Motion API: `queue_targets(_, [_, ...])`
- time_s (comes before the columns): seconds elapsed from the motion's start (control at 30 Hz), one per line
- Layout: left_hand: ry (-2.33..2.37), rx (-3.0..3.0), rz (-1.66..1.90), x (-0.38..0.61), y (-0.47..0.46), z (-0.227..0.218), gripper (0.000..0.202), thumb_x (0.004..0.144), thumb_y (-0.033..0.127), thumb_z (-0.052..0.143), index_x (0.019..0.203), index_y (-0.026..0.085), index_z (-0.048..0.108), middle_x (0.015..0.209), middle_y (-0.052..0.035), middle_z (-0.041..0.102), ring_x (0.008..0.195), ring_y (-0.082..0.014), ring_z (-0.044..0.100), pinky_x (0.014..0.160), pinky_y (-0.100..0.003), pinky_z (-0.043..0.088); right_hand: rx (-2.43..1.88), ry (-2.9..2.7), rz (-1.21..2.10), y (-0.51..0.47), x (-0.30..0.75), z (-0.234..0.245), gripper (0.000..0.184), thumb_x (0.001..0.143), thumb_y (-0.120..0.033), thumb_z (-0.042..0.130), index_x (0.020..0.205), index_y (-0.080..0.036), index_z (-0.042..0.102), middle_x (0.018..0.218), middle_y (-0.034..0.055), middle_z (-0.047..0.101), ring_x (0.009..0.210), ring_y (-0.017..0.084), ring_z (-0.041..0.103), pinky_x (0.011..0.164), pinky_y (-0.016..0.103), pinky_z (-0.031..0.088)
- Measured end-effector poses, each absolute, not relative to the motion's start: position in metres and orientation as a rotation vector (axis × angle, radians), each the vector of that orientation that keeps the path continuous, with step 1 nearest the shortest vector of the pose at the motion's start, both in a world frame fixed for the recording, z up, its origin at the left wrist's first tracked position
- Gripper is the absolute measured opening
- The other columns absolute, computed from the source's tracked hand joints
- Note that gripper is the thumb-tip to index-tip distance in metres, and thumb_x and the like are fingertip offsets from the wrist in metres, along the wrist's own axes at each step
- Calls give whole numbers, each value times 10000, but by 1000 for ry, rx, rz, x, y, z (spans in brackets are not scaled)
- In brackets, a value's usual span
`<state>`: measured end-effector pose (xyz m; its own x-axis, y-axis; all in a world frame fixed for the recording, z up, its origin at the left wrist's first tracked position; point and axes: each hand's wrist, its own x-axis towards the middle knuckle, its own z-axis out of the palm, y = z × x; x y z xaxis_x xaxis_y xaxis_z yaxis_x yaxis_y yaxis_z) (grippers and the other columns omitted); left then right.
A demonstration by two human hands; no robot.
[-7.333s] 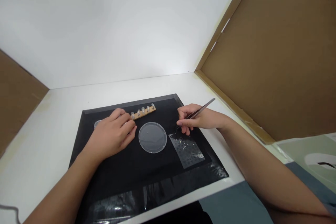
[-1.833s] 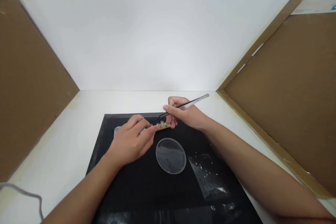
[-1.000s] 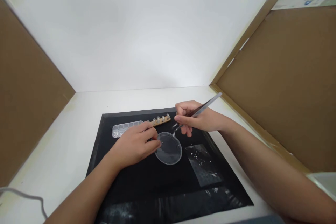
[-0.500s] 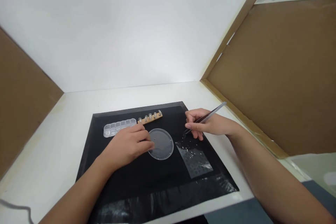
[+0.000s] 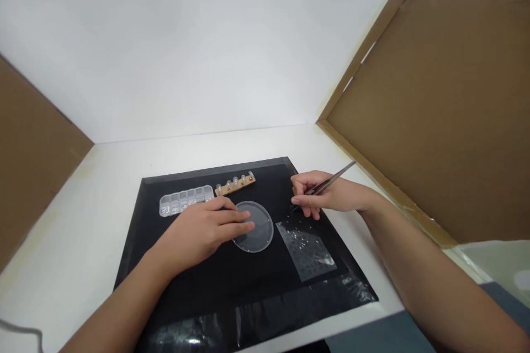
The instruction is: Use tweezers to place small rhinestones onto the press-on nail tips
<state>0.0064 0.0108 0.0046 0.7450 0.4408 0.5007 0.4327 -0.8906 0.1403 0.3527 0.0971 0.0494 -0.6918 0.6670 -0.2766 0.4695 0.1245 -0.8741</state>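
Observation:
My right hand [image 5: 311, 194] is closed around a pair of tweezers [image 5: 331, 179], whose tips point down to the left at the black mat. Just below those tips, small shiny pieces [image 5: 301, 236] lie scattered on and around a clear patterned sheet [image 5: 308, 256]. My left hand [image 5: 211, 226] reaches over the left part of a round clear dish [image 5: 260, 237], fingers stretched out and holding nothing; I cannot tell whether they touch it. Beyond that hand sits a clear compartment box [image 5: 186, 198] with sparkling bits in its nearer row, partly covered by the hand.
A wooden strip [image 5: 236, 183] bearing several clear nail tips stands behind the dish. Everything rests on a black mat [image 5: 232, 298] on a white table [image 5: 111, 198]. Cardboard panels [image 5: 439, 110] rise at both sides, and a grey cable [image 5: 20, 328] lies at lower left.
My left hand's fingers have straightened and spread farther over the dish. The right hand keeps its hold on the tweezers, nearly still. The view has shifted slightly.

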Motion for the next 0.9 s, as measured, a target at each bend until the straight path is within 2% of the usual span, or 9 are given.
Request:
queue_targets(0.1, [790,2928,840,7,10,3,381,1039,64,549,1382,184,662,1264,-75,788,1116,-227,697,846,-358,661,-1118,-2219,1614,98,353,47,426,952,-502,772,790,-188,535,649,-3,733,520,109,698,470,183,499])
queue_targets(0.17, [845,2937,836,7,9,3,328,1049,94,561,1349,169,669,1150,-83,801,1033,-214,710,781,-330,648,-1118,-2217,1628,98,352,46,426,951,-500,775,791,-187,533,651,-4,731,524,109,702,470,179,505])
queue_targets(0.27, [908,2958,836,6,9,3,206,1053,125,580,1209,159,710,941,-57,775,876,-195,688,649,-280,582,-1134,-2214,1654,98,351,45,426,951,-503,775,799,-189,530,661,-4,732,532,110,704,475,179,513])
queue_targets(0.33, [921,2974,851,6,9,4,130,1051,146,598,1096,155,720,857,-44,747,849,-201,666,610,-267,541,-1139,-2214,1665,98,351,45,428,952,-509,772,804,-192,526,667,-3,733,536,112,705,480,183,518])
queue_targets(0.43, [903,3002,886,6,10,6,105,1052,171,609,1039,159,712,829,-40,734,886,-221,656,628,-275,537,-1134,-2212,1669,99,350,45,434,949,-515,772,799,-194,521,669,-1,733,539,116,703,485,190,521])
queue_targets(0.6, [878,3054,959,7,11,9,107,1045,159,616,1089,155,713,829,-39,728,898,-239,637,696,-322,577,-1110,-2237,1648,99,351,44,428,946,-504,778,789,-188,534,662,-2,725,529,107,688,482,184,508])
queue_targets(0.9, [901,3058,1078,8,10,11,89,1041,151,624,1098,163,691,834,-35,734,889,-216,629,751,-327,595,-1079,-2294,1571,97,349,45,429,924,-486,808,756,-181,558,655,-14,684,524,98,662,472,183,490])
